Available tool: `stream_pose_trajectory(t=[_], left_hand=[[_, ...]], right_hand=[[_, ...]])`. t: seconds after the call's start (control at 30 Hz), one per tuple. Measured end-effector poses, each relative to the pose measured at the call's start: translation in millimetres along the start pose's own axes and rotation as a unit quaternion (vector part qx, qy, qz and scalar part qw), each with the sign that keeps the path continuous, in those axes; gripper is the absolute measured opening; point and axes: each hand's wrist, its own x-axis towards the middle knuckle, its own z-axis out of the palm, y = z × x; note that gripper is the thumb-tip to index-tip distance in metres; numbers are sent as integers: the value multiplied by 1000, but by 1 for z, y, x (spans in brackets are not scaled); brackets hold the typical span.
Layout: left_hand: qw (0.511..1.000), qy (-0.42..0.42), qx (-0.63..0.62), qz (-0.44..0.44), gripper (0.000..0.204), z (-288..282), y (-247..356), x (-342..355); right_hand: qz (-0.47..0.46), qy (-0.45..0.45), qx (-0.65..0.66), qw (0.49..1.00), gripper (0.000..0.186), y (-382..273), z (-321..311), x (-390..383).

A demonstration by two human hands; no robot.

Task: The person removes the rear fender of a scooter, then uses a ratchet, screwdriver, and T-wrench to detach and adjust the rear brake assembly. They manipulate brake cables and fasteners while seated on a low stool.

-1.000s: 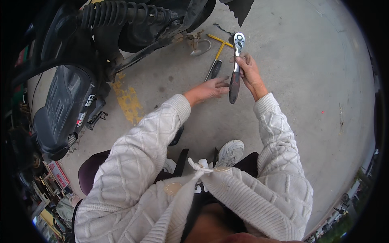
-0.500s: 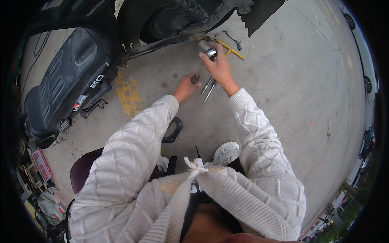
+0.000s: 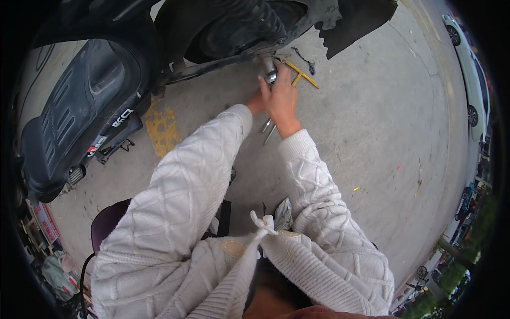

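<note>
left hand [image 3: 256, 102]: mostly hidden behind right hand [image 3: 282, 99] | ratchet wrench [image 3: 271, 77]: lower part hidden | black vehicle [image 3: 133, 58]: cut off by top edge | shoe [image 3: 283, 214]: partly covered

Bike [image 3: 231, 42] blks fwd; room R.

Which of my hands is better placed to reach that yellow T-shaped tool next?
Probably your right hand: it looks nearer the yellow T-shaped tool, just to its right. Your left hand lies on the far side, partly hidden behind the right.
</note>
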Motion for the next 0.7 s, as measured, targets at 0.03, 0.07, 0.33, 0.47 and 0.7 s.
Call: stream_pose_trajectory(t=[0.03,0.07,0.33,0.47,0.7], left_hand=[[998,-51,14,-22,56,-9,2,0],[995,-93,30,-29,57,-21,6,-3],[940,-233,69,-238,55,-133,59,-74],[951,-179,110,-225,49,-144,66,-101],[968,11,180,-176,48,-102,5,-80]], right_hand=[[15,-8,18,1000,50,3,0,1],[28,-23,40,999,48,6,-1,3],[284,-93,412,861,39,7,-1,11],[350,-103,447,817,39,4,1,8],[205,-9,317,926,38,3,31,2]])
